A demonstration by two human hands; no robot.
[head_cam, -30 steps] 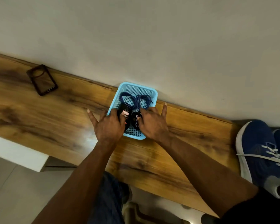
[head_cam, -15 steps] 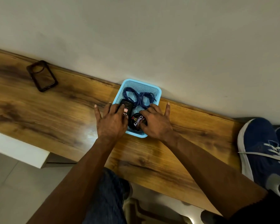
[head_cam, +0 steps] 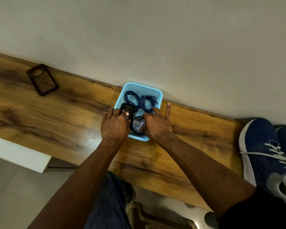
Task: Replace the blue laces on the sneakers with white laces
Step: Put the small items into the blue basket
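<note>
Surface: wooden shelf (head_cam: 59,113) against a plain wall; blue basket (head_cam: 157,92) sat at its back edge.
Change: I had laid the round tin (head_cam: 137,124) flat from on edge.
Hands: left hand (head_cam: 115,125) gripped the black bottle (head_cam: 128,111); right hand (head_cam: 157,125) pressed the tin, fingers curled.
Laces: blue laces (head_cam: 139,100) coiled in the basket.
Sneakers: sneakers (head_cam: 264,154) at far right wore white laces (head_cam: 274,151).
Meaning: swap judged done; tidying only.

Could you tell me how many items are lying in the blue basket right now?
3. The blue laces lie coiled at the far end, a black bottle under the left hand, and a round tin under the right hand. Hands may hide more.
</note>
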